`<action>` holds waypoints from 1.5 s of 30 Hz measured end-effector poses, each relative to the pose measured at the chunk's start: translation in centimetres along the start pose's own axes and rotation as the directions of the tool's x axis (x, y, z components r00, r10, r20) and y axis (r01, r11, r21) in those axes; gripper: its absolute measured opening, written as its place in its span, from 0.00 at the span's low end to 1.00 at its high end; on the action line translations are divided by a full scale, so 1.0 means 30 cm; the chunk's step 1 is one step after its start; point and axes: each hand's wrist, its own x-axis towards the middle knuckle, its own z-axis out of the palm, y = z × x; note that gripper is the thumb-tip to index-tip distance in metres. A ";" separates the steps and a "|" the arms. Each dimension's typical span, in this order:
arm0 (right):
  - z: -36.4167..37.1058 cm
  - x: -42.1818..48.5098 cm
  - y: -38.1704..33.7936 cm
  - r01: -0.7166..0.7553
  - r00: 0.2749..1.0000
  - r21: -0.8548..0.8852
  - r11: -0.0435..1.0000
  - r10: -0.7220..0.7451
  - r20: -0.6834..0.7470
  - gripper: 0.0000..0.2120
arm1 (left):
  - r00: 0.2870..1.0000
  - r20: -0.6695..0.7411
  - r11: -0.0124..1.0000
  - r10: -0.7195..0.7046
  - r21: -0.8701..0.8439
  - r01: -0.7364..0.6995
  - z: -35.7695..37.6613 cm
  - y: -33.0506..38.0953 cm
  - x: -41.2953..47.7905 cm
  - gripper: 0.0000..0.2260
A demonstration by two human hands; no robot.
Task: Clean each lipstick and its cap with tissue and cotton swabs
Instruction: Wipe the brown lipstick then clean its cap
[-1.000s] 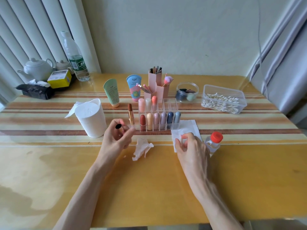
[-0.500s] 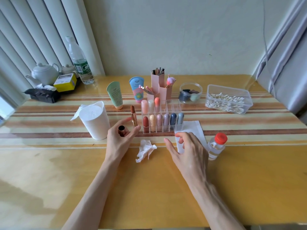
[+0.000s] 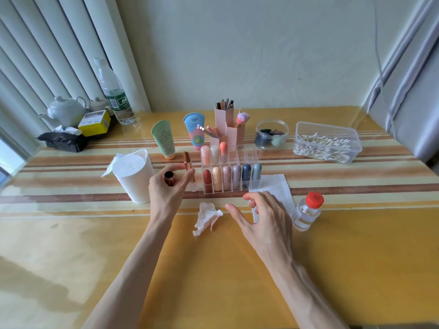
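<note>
A yellow table [image 3: 237, 269] with a striped mat carries a clear acrylic lipstick organizer [image 3: 248, 154], which holds nine capped lipsticks in its two rows. Behind and to the right of the organizer stands a clear box of cotton swabs [image 3: 306, 129]. To the organizer's left stands a white tissue canister [image 3: 139, 184] with a tissue sticking out of its top. The left hand [image 3: 166, 193] is just left of the organizer, its thumb and fingers curled round a copper lipstick cap [image 3: 169, 178] whose dark opening faces up. The right hand [image 3: 263, 219] hovers in front of the organizer with fingers loosely spread, holding nothing. A flat tissue [image 3: 278, 186] lies at the organizer's right front corner, partly under that hand. A small bottle with a red cap [image 3: 306, 212] stands further right of the organizer. A crumpled tissue [image 3: 206, 217] lies in front of the organizer. An uncapped brown lipstick [image 3: 187, 160] stands upright just left of the organizer, behind the left index fingertip; whether they touch is unclear.
</note>
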 end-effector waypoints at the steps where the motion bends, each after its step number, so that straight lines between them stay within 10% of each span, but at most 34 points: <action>1: -0.002 0.000 -0.001 0.003 1.000 0.008 1.000 -0.003 0.003 0.26 | 1.000 -0.014 1.000 0.008 -0.005 -0.008 -0.001 0.008 -0.004 0.06; 8: -0.025 0.053 -0.059 0.095 0.993 0.272 0.958 -0.112 0.048 0.17 | 0.994 0.067 0.905 -0.087 -0.411 0.107 -0.030 0.084 -0.057 0.12; 15: 0.001 0.108 -0.140 -0.254 0.928 0.747 0.615 -0.063 0.368 0.16 | 0.944 0.328 0.814 -0.026 -0.542 0.211 0.022 0.102 -0.115 0.21; 45: 0.023 0.090 -0.103 -0.480 0.849 0.792 0.378 -0.027 0.528 0.07 | 0.938 0.340 0.795 -0.067 -0.550 0.256 0.026 0.065 -0.135 0.23</action>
